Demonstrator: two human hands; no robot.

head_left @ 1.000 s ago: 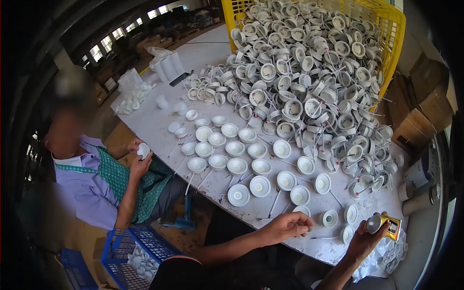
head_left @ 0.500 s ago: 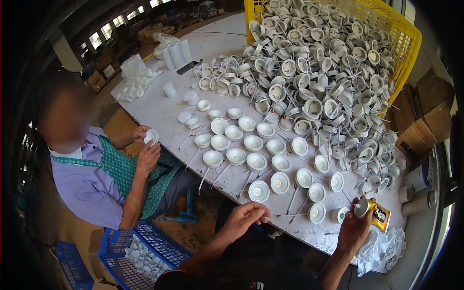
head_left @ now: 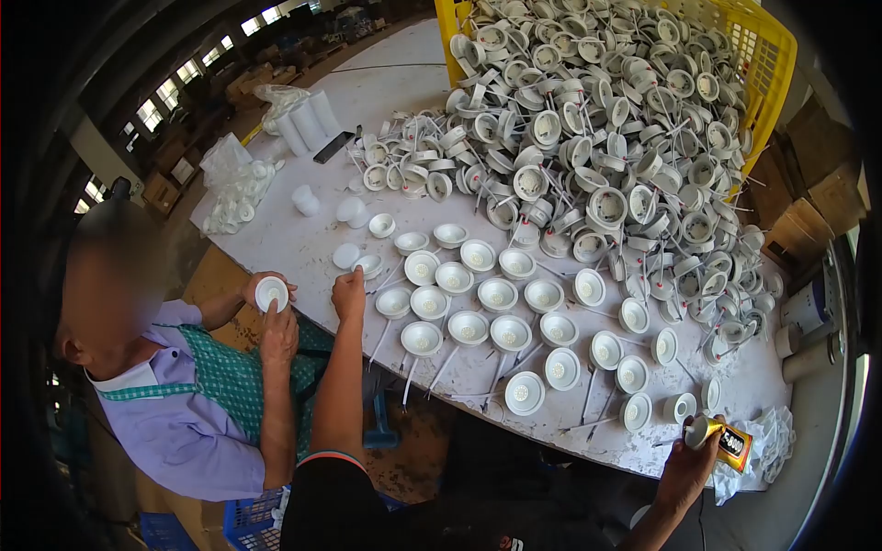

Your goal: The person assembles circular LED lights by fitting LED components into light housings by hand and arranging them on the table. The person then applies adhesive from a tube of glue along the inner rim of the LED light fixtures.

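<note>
My left hand (head_left: 348, 294) reaches over the table's left side, fingers bent together at the near edge of a white round downlight (head_left: 368, 264). A flat white disc (head_left: 346, 256) lies just beyond the fingertips; whether they pinch anything is hidden. In my right hand (head_left: 689, 470), at the front right, is a yellow and black glue tube (head_left: 732, 446), its pale nozzle end pointing left. Rows of white downlights, such as one downlight (head_left: 525, 393), stand face up between my hands with their leads trailing. A small white ring-shaped part (head_left: 680, 408) sits near the tube.
A yellow crate (head_left: 770, 83) spills a big heap of white lamp housings (head_left: 588, 156) over the back right. A co-worker (head_left: 184, 404) at the left holds a downlight (head_left: 272, 293). Crumpled plastic (head_left: 772, 441), a phone (head_left: 333, 147) and white rolls (head_left: 312, 121) lie on the table (head_left: 395, 78).
My left hand has swung from the front edge out to the far left, beside a downlight. My right hand still holds the glue tube, now lower in view. The view has shifted.
</note>
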